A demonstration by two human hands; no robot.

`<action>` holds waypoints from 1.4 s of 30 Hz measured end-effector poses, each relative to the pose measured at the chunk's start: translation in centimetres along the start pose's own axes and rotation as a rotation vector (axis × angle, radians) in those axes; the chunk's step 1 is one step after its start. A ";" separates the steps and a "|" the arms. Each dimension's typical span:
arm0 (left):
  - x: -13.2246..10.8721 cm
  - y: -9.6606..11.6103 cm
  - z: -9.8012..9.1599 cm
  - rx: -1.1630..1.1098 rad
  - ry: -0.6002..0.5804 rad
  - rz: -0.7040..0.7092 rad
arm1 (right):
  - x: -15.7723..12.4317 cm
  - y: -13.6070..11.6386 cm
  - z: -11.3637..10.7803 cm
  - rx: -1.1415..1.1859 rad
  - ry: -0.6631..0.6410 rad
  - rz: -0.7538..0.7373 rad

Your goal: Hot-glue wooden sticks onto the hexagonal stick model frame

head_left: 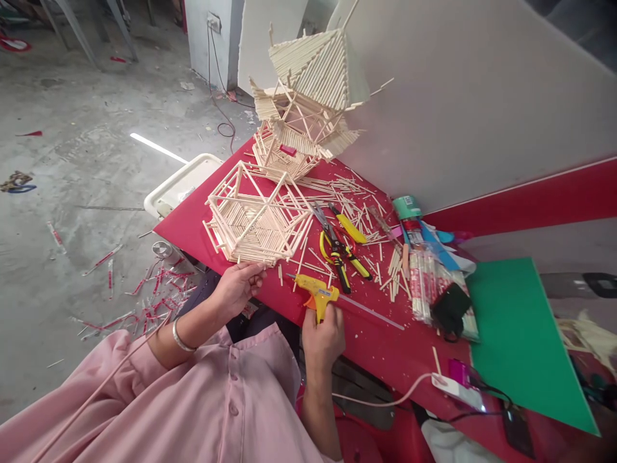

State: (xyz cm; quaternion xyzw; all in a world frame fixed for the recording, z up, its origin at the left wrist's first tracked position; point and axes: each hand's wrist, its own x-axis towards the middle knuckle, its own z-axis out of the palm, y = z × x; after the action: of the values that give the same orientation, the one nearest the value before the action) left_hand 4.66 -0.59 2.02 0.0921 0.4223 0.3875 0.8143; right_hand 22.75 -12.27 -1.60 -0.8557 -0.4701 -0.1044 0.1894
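One glue gun (314, 289) in right hand (324, 335), one frame (250, 233) by left hand (240, 287)

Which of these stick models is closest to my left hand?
The roofless frame, right by your left hand; the roofed tower stands farther back.

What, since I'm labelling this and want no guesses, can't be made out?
Head view: whether the left hand grips the stick frame; its own fingers hide the spot.
Head view: the lower handle of the glue gun; the right hand covers it.
Head view: the print on the glue gun; too small.
Head view: part of the stick packets; a black object covers it.
Head view: the rest of a red-and-white item; cut off by the left edge.
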 end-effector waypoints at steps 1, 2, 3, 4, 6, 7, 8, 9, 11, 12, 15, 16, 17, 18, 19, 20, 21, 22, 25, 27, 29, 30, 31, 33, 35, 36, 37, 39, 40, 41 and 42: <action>0.0 0.0 0.0 0.003 0.004 0.000 | 0.3 -0.4 0.2 -0.005 -0.011 -0.011; 0.0 0.0 0.0 0.005 0.007 0.000 | 0.5 -0.7 0.3 -0.009 -0.020 -0.021; 0.0 0.0 0.1 0.007 0.010 0.000 | 0.7 -0.8 0.5 -0.014 -0.024 -0.029; -0.1 0.0 0.1 0.010 0.010 0.001 | 0.9 -0.8 0.6 -0.021 -0.022 -0.034; -0.1 0.1 0.1 0.019 0.004 0.003 | 0.9 -0.5 0.7 -0.040 -0.007 -0.040; -0.1 0.1 0.1 0.024 0.002 0.005 | 0.9 -0.3 0.7 -0.049 -0.001 -0.046; -0.1 0.1 0.1 0.028 0.000 0.005 | 0.8 -0.1 0.7 -0.060 0.002 -0.053; -0.1 0.1 0.1 0.032 -0.002 0.005 | 0.8 0.0 0.6 -0.069 0.004 -0.061; -0.1 0.1 0.1 0.033 -0.004 0.008 | 0.7 0.1 0.5 -0.075 0.008 -0.082; -0.1 0.1 0.1 0.032 -0.006 0.010 | 0.7 0.1 0.5 -0.073 0.010 -0.094; -0.1 0.1 0.1 0.034 -0.007 0.012 | 0.8 0.1 0.2 -0.057 0.027 -0.121; -0.1 0.1 0.1 0.036 -0.005 0.010 | 0.8 0.0 0.1 -0.052 0.038 -0.129; -0.1 0.1 0.1 0.038 -0.003 0.008 | 0.8 -0.1 -0.1 -0.049 0.059 -0.136; -0.1 0.1 0.2 0.039 0.000 0.007 | 0.8 -0.2 -0.3 -0.046 0.091 -0.140; -0.1 0.1 0.2 0.040 0.002 0.007 | 0.8 -0.4 -0.5 -0.041 0.134 -0.145; -0.1 0.2 0.2 0.040 0.004 0.007 | 0.7 -0.7 -0.7 -0.029 0.184 -0.151; -0.1 0.2 0.2 0.042 0.003 0.006 | 0.7 -1.2 -0.8 -0.004 0.235 -0.166; -0.1 0.2 0.3 0.044 0.001 0.006 | 0.7 -1.8 -1.0 0.044 0.271 -0.191; -0.1 0.2 0.3 0.049 0.002 0.008 | 0.8 -4.1 -1.0 0.278 0.260 -0.322; -0.1 0.2 0.2 0.048 0.009 0.010 | 1.0 -5.8 -0.6 0.414 0.198 -0.383; -0.1 0.2 0.2 0.042 0.007 0.008 | 1.3 -7.4 0.1 0.487 0.165 -0.402; 0.0 0.2 0.2 0.040 -0.002 0.007 | 1.4 -8.0 0.5 0.512 0.155 -0.407; 0.0 0.1 0.2 0.039 -0.016 0.005 | 1.5 -8.5 0.9 0.532 0.149 -0.410; 0.1 0.0 0.1 0.040 -0.046 0.002 | 1.6 -9.2 1.7 0.561 0.142 -0.418; 0.2 -0.1 0.0 0.040 -0.060 0.004 | 1.6 -9.5 2.4 0.586 0.141 -0.425; 0.3 -0.1 -0.1 0.040 -0.062 0.006 | 1.7 -9.6 2.6 0.598 0.147 -0.429; 0.4 -0.2 -0.1 0.037 -0.062 0.008 | 1.7 -9.6 2.7 0.610 0.157 -0.434; 0.4 -0.2 -0.2 0.034 -0.057 0.007 | 1.7 -9.6 2.9 0.626 0.169 -0.440; 0.4 -0.2 -0.2 0.033 -0.055 0.004 | 1.7 -9.7 2.9 0.627 0.170 -0.438; 0.4 -0.2 -0.2 0.032 -0.053 0.003 | 1.8 -9.7 2.9 0.627 0.165 -0.433; 0.4 -0.2 -0.2 0.031 -0.050 0.003 | 1.8 -9.7 2.9 0.625 0.154 -0.427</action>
State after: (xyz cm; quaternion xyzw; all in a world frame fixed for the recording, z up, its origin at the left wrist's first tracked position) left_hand 4.77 -0.47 1.52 0.1150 0.4079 0.3794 0.8225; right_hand 15.52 -4.98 -1.37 -0.6293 -0.6311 -0.0571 0.4500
